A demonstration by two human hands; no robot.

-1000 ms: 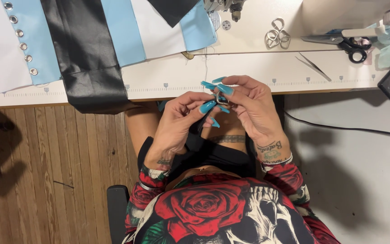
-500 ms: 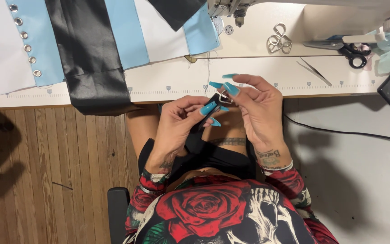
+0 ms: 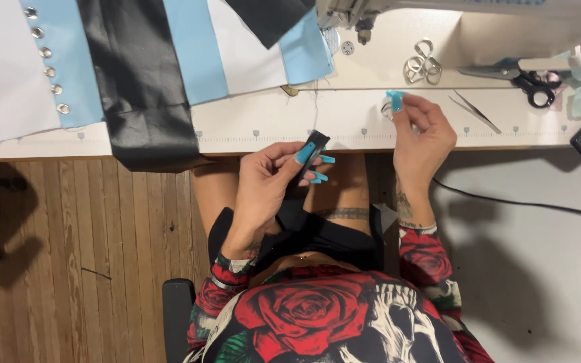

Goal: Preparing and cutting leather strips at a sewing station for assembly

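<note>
My two hands have come apart since half a second ago, when both were bunched together over my lap working one small piece. Now the right hand [image 3: 419, 131] has lifted away to the table [image 3: 270, 124] edge, while the left hand [image 3: 270, 181] stays low above my thighs.

The black strap piece [image 3: 312, 151] is a short, narrow strip of dark material, standing tilted up out of the left hand, its top end just below the table's printed ruler edge. The left hand is clamped on it, thumb and curled fingers pinching its lower part, turquoise nails showing.

The right hand is raised with the wrist upright and the fingers bent together at the tips, pinching a small metal ring [image 3: 387, 109] against the table edge; only a sliver of the ring shows beside the nail.

On the table beyond lie a cluster of metal buckles [image 3: 423, 66], tweezers [image 3: 475, 113] and black-handled scissors [image 3: 519, 77]. To the left, a panelled garment in light blue, white and black [image 3: 129, 67] with snap studs hangs over the table edge, by the sewing machine [image 3: 351, 13].
</note>
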